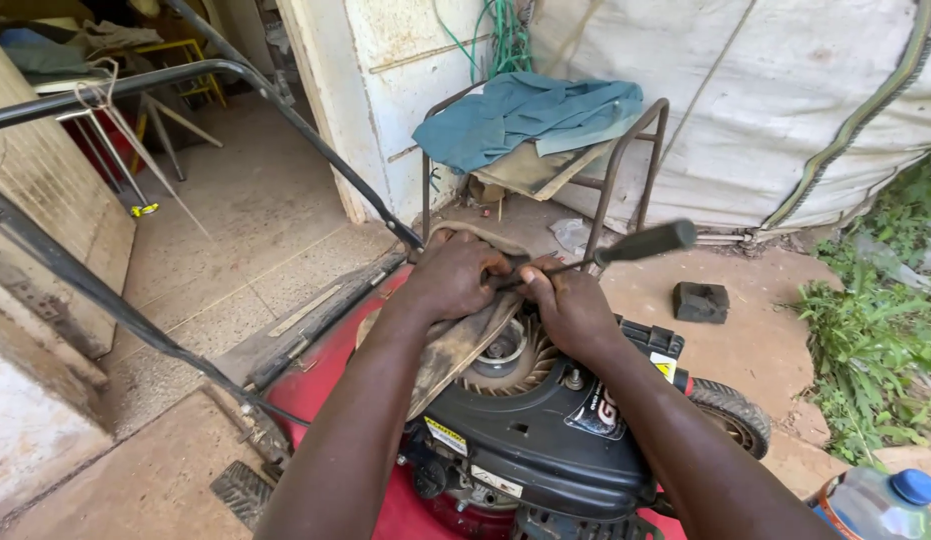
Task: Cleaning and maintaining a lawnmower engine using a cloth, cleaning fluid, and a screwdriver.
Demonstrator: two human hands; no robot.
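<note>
A view looking down over two bare forearms at a red push lawnmower with a black engine cover (545, 440). Both hands meet at the top of the engine, above a round metal finned flywheel (510, 362) that shows in an opening in the cover.

The left hand (455, 275) is closed around the upper end of a worn, tan, flat strip of material (455, 345). The strip's long axis runs diagonally, from the hands down and to the left across the engine.

The right hand (570, 305) is closed around the shaft of a screwdriver with a dark grey handle (645, 241). The tool lies nearly level, its handle pointing up and to the right, away from the hands; its tip is hidden between the fingers.

A black tubular mower handle (135, 75) sweeps up and to the left, framing an open stretch of bare concrete floor (245, 220). Just behind the mower stands a rusty metal-framed chair (625, 170) with a folded teal cloth (525, 115) lying on it. A small dark block (700, 302) sits on the ground to the right, with green weeds (870, 340) beyond. At the bottom right corner is a clear plastic bottle with a blue cap (885, 500); its contents cannot be made out.
</note>
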